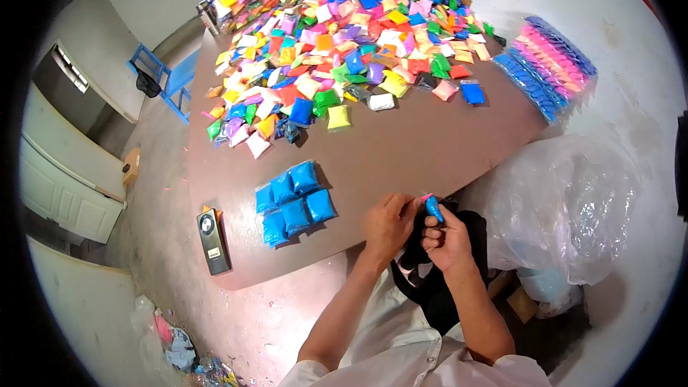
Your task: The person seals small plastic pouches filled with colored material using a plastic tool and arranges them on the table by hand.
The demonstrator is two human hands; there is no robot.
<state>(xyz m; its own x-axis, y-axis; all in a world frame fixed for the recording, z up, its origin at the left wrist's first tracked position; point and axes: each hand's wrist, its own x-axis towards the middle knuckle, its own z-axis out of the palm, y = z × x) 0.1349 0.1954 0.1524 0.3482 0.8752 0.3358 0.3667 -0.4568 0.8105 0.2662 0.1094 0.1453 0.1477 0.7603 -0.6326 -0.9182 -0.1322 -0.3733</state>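
Observation:
My right hand is closed around a small blue item with a pink tip, near the table's front edge. My left hand is beside it, its fingers pinched together at the item's pink end; what they hold there is too small to make out. Left of my hands, several blue packets lie in two rows on the brown table. A large heap of small packets in many colours covers the far part of the table.
A black device lies at the table's left corner. Bundled blue and pink packs are at the right edge. A big clear plastic bag stands right of my hands. A blue chair is beyond the table's left side.

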